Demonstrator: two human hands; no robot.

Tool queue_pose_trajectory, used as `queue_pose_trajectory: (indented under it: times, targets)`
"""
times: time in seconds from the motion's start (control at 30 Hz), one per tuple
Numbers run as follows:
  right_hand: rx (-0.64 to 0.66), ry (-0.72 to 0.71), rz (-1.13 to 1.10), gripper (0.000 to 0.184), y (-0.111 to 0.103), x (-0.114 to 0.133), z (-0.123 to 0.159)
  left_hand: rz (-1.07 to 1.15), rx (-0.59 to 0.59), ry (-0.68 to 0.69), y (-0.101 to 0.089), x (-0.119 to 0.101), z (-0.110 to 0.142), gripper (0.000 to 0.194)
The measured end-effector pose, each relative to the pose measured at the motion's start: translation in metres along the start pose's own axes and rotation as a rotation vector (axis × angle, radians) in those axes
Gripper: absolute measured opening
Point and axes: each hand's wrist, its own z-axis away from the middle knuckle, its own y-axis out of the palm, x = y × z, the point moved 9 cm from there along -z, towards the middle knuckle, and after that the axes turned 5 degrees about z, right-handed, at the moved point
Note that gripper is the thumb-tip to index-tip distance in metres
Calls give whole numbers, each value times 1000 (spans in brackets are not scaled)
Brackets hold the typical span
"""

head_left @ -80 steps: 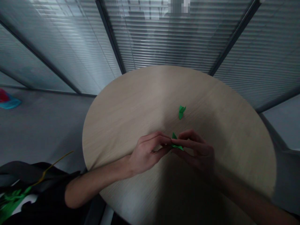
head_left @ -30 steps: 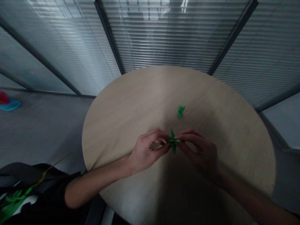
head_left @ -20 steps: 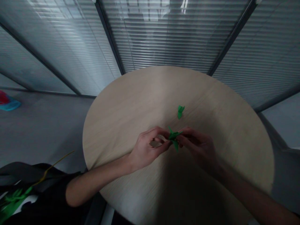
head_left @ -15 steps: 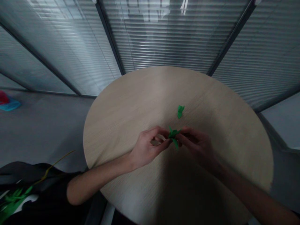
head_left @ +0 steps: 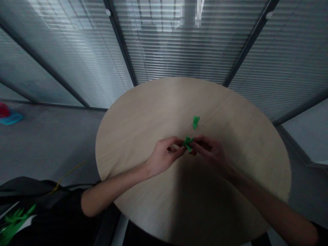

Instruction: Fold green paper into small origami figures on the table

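Observation:
Between my two hands is a small green folded piece with several pointed tips point(head_left: 188, 141), like a paper star or leaf cluster; its exact kind is too small to tell. My left hand point(head_left: 166, 153) pinches its left side between thumb and forefinger. From the right, my right hand point(head_left: 211, 150) grips the opposite side with its fingertips. Just beyond them a second small green folded piece point(head_left: 195, 122) lies on the round wooden table point(head_left: 143, 112), apart from both hands.
Glass partitions with blinds point(head_left: 176, 58) stand behind the table's far edge. At the lower left are a black bag or cloth point(head_left: 48, 188), a yellow cord point(head_left: 70, 173) and green leaf-like shapes point(head_left: 17, 218). A blue and red object point(head_left: 11, 118) rests on the floor, far left.
The view has shifted slightly. The pointed green piece has turned a little between my fingertips, both hands still pinching it. The other green piece stays on the table.

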Motion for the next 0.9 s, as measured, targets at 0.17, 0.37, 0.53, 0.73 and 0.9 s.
queue_pose_trajectory:
  times: [0.17,0.37,0.53,0.73,0.9]
  targets:
    - [55,-44,11,21,3,4,0,-98,-21,119,-3,-9,0,16]
    - [94,-103,35,23,7,9,1,-179,-25,299,-3,-19,5,11]
    - [76,-140,74,23,7,10,2,-190,-28,291,-3,-18,6,10]
    - [0,-152,103,17,-1,14,0,-249,-72,278,-6,-20,4,10]
    - [-44,-134,119,13,-6,14,-7,-264,-30,293,-1,-17,1,13]
